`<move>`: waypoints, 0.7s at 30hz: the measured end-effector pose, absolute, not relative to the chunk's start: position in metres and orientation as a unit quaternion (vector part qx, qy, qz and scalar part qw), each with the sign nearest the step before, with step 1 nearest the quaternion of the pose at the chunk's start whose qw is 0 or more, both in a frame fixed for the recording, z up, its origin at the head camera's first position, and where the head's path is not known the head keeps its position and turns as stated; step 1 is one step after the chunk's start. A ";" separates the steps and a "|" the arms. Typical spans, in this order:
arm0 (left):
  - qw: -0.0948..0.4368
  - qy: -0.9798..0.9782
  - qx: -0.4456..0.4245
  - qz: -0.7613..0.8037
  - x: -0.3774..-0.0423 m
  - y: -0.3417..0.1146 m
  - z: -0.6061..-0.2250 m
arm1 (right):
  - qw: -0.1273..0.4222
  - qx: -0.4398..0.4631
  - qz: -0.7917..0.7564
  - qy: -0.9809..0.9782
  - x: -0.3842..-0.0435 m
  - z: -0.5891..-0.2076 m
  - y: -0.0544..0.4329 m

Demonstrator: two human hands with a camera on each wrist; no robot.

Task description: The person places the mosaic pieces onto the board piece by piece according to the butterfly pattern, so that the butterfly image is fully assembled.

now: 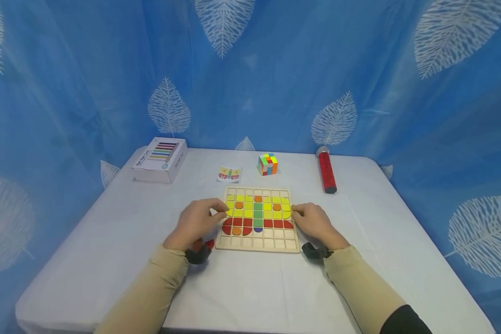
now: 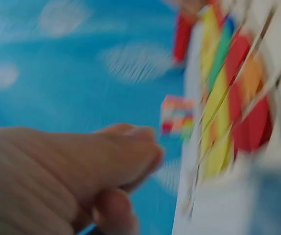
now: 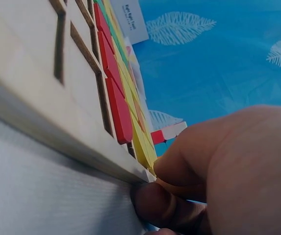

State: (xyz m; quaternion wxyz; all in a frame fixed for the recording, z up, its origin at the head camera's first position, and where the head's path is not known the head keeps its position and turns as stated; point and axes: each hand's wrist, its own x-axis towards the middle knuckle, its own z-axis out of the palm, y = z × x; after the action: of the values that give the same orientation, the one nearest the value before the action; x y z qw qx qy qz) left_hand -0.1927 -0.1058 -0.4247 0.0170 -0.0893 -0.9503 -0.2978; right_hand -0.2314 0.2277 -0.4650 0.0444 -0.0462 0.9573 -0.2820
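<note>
A wooden grid board (image 1: 280, 243) lies on the table, with yellow tiles (image 1: 248, 213) above, a green tile column (image 1: 258, 215) in the middle and red tiles (image 1: 278, 224) below, plus several orange round pieces (image 1: 277, 207). My right hand (image 1: 317, 225) grips the board's right edge; in the right wrist view its thumb (image 3: 179, 156) is at a yellow tile and a finger is below the rim. Near the left edge is my left hand (image 1: 196, 220), thumb and index tips together. In the blurred left wrist view I cannot tell whether these fingers (image 2: 145, 142) pinch something small.
Loose red pieces (image 1: 210, 244) lie beside my left wrist. Behind the board are a small picture card (image 1: 229, 174) and a puzzle cube (image 1: 268, 164). A white box (image 1: 158, 160) stands at the back left, a red glittery tube (image 1: 327, 171) at the back right. Blue curtain surrounds the table.
</note>
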 end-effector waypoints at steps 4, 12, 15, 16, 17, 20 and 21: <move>-0.024 -0.951 -0.033 -0.306 -0.188 -0.143 -0.426 | 0.049 -0.046 -0.283 0.957 -0.232 -0.464 0.228; -0.102 -0.955 -0.024 -0.276 -0.181 -0.162 -0.437 | 0.042 -0.053 -0.283 0.957 -0.234 -0.461 0.229; -0.114 -0.956 -0.008 -0.270 -0.178 -0.163 -0.438 | 0.041 -0.055 -0.283 0.957 -0.234 -0.462 0.228; -0.119 -0.956 -0.004 -0.269 -0.177 -0.163 -0.439 | 0.042 -0.056 -0.283 0.957 -0.234 -0.462 0.228; -0.124 -0.955 -0.001 -0.269 -0.176 -0.163 -0.439 | 0.042 -0.057 -0.281 0.957 -0.233 -0.463 0.228; -0.129 -0.952 0.000 -0.277 -0.174 -0.162 -0.440 | 0.040 -0.054 -0.279 0.958 -0.233 -0.465 0.227; -0.129 -0.952 -0.001 -0.279 -0.174 -0.162 -0.441 | 0.039 -0.054 -0.278 0.958 -0.233 -0.465 0.227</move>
State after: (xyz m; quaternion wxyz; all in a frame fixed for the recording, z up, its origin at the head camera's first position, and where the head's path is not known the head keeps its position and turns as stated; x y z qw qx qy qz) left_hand -0.1742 -0.1622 -0.4407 -0.1288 -0.0008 -0.9517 -0.2787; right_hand -0.2330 0.2267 -0.4651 0.0392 -0.0542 0.9581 -0.2784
